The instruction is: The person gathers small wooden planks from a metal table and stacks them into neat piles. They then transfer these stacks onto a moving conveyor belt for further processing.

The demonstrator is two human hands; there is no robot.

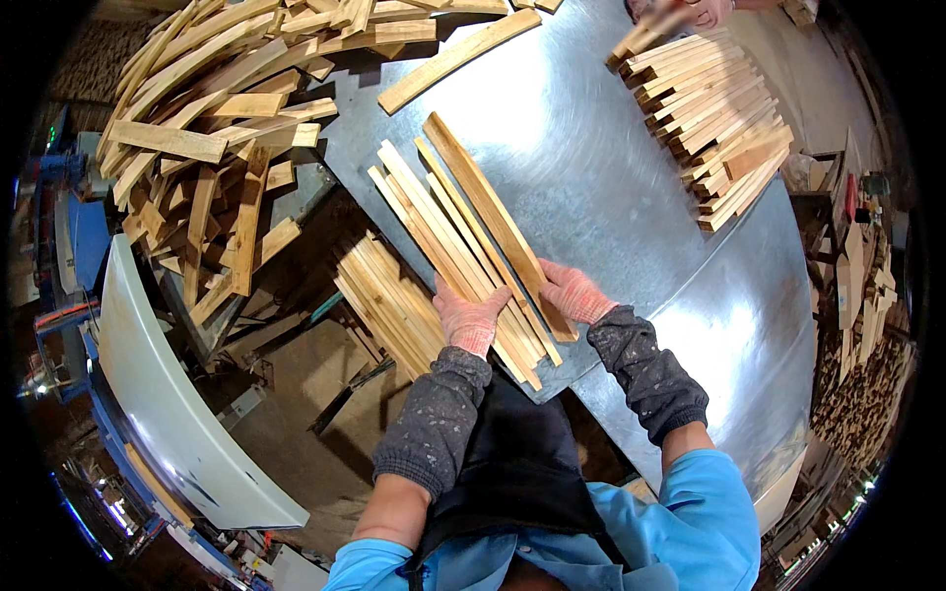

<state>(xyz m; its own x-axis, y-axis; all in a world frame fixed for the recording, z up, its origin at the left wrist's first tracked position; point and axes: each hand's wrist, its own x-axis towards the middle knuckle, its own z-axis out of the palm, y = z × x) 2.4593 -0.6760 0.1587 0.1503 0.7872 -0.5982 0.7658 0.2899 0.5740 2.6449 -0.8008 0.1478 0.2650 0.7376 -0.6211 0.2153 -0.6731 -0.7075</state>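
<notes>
Both of my hands wear pinkish knit gloves. My left hand (472, 315) lies across a row of narrow wooden strips (440, 234), its fingers at the left side and its thumb over the top near their close ends. The strips lie side by side, slanting away to the far left on the metal table (601, 167). To their right is a wider, darker wooden slat (488, 209), tilted along the row. My right hand (575, 294) grips its right edge near the close end. The undersides of my fingers are hidden.
A jumbled heap of wooden slats (222, 106) fills the far left, with a single slat (458, 61) beside it. Stacked strips (389, 303) sit below the table's left edge. At the far right, another person's hand (708, 12) is near a row of strips (714, 118).
</notes>
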